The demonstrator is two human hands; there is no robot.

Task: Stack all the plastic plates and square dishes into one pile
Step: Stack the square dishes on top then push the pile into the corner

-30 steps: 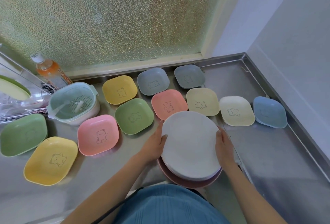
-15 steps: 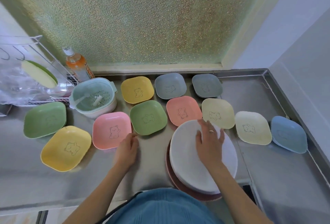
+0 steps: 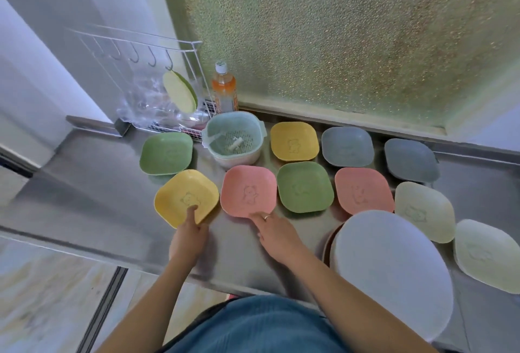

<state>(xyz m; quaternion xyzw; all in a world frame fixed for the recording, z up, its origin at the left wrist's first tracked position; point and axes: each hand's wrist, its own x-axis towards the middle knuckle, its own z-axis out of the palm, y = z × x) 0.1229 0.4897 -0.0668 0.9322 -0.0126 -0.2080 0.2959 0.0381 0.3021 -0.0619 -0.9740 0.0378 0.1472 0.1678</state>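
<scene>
Several square plastic dishes lie spread on the steel counter (image 3: 92, 184). My left hand (image 3: 188, 238) pinches the near rim of the yellow dish (image 3: 180, 195), thumb on its inside. The fingertips of my right hand (image 3: 277, 236) touch the near rim of the pink dish (image 3: 249, 184), fingers stretched out, thumb clear of it. Around them lie a green dish (image 3: 167, 153), a second green dish (image 3: 305, 186), a second pink dish (image 3: 363, 189), a far yellow dish (image 3: 294, 141), two grey-blue dishes (image 3: 347, 146) and two cream dishes (image 3: 425, 210). At near right is a pile of round plates, the white plate (image 3: 391, 271) on top.
A mint strainer bowl (image 3: 235, 141) stands behind the pink dish. An orange drink bottle (image 3: 224, 91) and a wire rack (image 3: 157, 94) with a green plate and plastic bags are at the back left. A frosted window backs the counter; its front edge runs close to my body.
Both hands left the round plate pile and moved left. The left hand now grips the yellow dish's rim; the right hand reaches the pink dish. The view swung left.
</scene>
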